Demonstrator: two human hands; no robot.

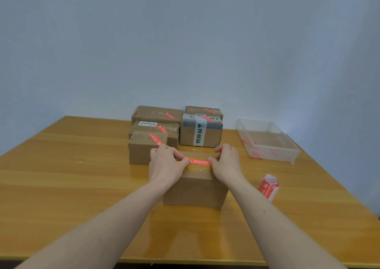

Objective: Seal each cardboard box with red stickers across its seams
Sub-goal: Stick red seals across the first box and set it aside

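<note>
Fingers (181, 159) of our left hand (164, 166) and right hand (226, 163) are curled, each pinching one end of the red sticker (199, 162), keeping it flat across the near box (195, 186) seam.

Both forearms extended toward frame centre, left hand (164, 164) and right hand (226, 162) palms down, fingertips pinched, facing inward.

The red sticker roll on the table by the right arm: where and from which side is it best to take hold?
Grip the red sticker roll around its curved body from above, fingers on opposite sides. It lies on its side on the table, clear of the box.
</note>
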